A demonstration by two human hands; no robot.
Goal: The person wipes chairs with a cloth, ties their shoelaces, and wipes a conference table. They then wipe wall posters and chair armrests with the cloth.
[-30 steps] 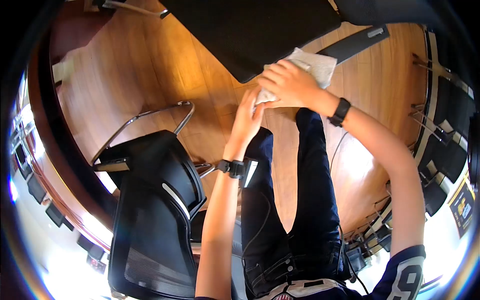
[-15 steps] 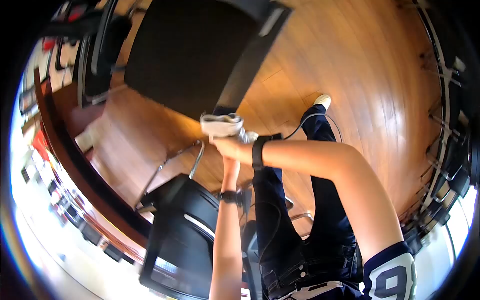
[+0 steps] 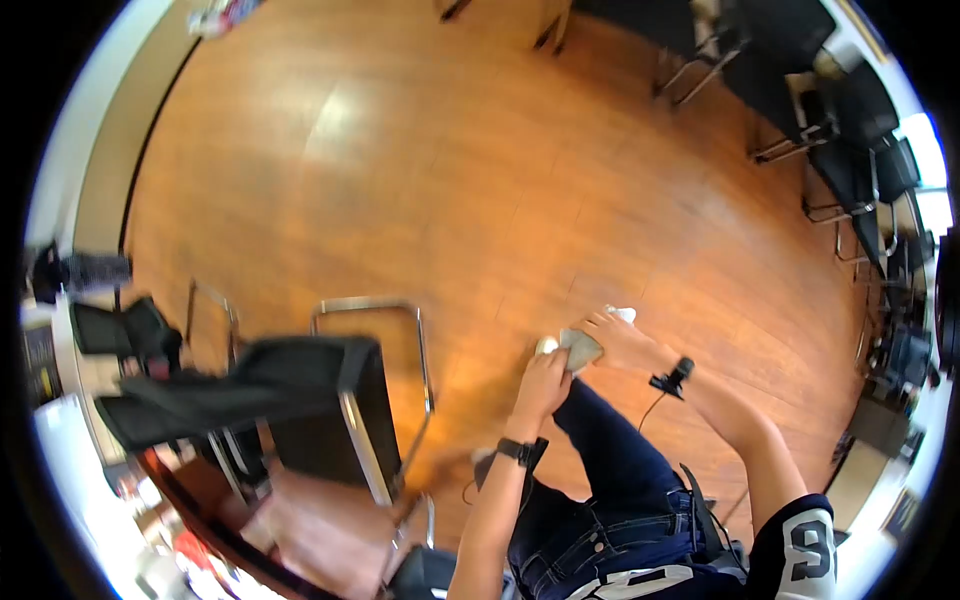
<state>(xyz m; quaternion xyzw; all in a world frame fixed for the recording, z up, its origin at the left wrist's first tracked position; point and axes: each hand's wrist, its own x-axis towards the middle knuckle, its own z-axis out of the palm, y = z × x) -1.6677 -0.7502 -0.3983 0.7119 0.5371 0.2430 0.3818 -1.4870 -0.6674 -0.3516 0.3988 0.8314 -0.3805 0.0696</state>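
Observation:
A light grey cloth [image 3: 582,350] is held between my two hands over the wooden floor, above my outstretched leg. My left hand [image 3: 546,382] has its fingers closed on the near left side of the cloth. Curled over the other side is my right hand [image 3: 628,342], a little farther out. A small white patch [image 3: 622,314] shows just past the right fingers; I cannot tell if it is cloth or a shoe. Another pale rounded spot [image 3: 547,345] lies beside the left fingers, perhaps a shoe tip. Both wrists wear black straps.
A black chair with a chrome frame [image 3: 420,350] stands to my left, a dark garment [image 3: 250,385] over its back. Behind it curves a brown table edge [image 3: 225,535]. Black chairs [image 3: 765,95] line the far right. Wooden floor [image 3: 400,190] stretches ahead.
My view has turned from the large black surface and nearby chairs toward the open floor. The cloth, earlier bunched at my close-together hands, now stretches between them, and the hands are slightly farther apart.

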